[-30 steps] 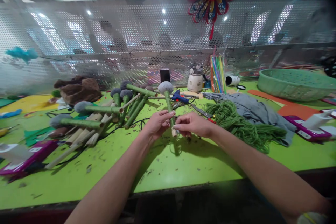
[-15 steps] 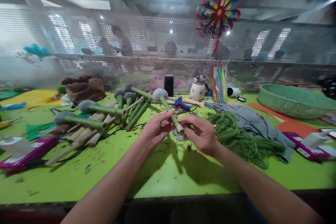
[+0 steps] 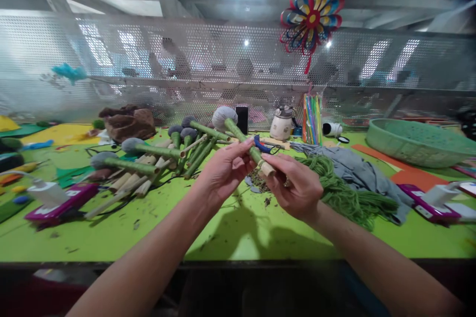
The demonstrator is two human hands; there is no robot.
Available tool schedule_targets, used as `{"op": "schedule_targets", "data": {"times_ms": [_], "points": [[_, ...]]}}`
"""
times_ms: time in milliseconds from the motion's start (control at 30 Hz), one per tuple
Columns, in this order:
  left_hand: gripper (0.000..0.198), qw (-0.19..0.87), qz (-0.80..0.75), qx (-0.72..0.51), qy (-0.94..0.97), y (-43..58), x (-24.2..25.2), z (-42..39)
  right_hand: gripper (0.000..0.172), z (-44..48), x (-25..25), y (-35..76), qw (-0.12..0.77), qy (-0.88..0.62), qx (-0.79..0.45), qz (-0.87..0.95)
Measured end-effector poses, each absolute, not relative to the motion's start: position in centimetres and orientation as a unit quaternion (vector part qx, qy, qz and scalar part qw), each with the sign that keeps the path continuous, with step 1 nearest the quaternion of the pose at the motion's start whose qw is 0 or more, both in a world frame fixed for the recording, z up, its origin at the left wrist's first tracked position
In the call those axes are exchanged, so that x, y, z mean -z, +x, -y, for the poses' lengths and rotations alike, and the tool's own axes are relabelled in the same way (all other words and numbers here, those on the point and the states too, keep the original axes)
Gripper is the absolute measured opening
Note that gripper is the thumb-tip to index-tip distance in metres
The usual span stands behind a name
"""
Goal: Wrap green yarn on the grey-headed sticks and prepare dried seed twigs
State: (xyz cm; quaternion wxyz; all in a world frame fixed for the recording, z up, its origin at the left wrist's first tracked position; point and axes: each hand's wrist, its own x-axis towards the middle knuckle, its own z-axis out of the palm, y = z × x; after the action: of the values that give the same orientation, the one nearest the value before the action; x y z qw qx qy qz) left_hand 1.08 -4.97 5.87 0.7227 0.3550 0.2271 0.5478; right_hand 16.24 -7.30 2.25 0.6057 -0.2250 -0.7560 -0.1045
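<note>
Both hands hold a mallet-like stick [image 3: 237, 131] above the table, tilted with its round grey cloth head up and away from me. Green yarn is wound along its shaft, and a bare wooden end shows near me. My left hand [image 3: 228, 171] closes round the middle of the shaft, thumb on top. Close to the bare end, my right hand [image 3: 297, 183] pinches the shaft where the yarn stops; its lower fingers are curled and partly hidden. A hank of green yarn [image 3: 334, 181] lies right of my right hand. Behind the stick is a blue glue gun [image 3: 261, 144].
Several similar grey-headed sticks [image 3: 159, 150] and bare wooden sticks [image 3: 128, 182] are piled at left. Purple power strips [image 3: 63, 203] stand at both sides. Grey cloth [image 3: 351, 163], a green basin [image 3: 420, 141], a white jug [image 3: 281, 124] and a phone [image 3: 242, 118] sit farther back.
The stick has come up slightly and toward the camera, its head now higher and its bare end farther right. Both hands moved with it, keeping hold. The view has shifted a little.
</note>
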Motion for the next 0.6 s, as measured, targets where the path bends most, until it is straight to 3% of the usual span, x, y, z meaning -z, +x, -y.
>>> {"op": "schedule_targets", "data": {"times_ms": [367, 600], "points": [[0.002, 0.657, -0.106, -0.682, 0.304, 5.1, -8.3, 11.3, 0.028, 11.5, -4.5, 16.9, 0.684, -0.287, 0.134, 0.657], [0.005, 0.667, -0.128, -0.683, 0.271, 7.0, -7.4, 13.8, 0.014, 13.3, -3.3, 16.2, 0.795, -0.330, -0.011, 0.509]]}}
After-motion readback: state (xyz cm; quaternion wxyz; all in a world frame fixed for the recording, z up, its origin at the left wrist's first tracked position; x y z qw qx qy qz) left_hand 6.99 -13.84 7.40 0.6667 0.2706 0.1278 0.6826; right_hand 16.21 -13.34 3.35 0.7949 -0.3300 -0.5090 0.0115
